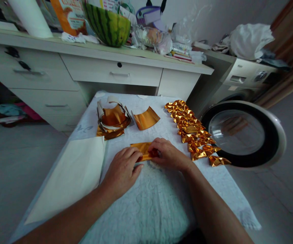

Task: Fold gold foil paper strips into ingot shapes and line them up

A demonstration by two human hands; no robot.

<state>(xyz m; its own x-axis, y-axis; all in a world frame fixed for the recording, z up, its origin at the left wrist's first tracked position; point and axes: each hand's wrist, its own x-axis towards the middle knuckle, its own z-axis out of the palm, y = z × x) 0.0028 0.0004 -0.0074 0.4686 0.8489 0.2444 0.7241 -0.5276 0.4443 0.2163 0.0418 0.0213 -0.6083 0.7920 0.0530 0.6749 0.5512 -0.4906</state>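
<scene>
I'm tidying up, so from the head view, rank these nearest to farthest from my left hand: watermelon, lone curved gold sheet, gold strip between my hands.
1. Gold strip, touching your left hand.
2. Lone curved gold sheet, beyond the strip.
3. Watermelon, on the counter behind.

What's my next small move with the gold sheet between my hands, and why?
I'd probably steady the gold sheet with your left hand and bend its right end inward with your right hand. Your right hand curls around that end, your left touches the near edge, and the visible part looks fairly flat, unlike the folded gold pieces on the right.
</scene>
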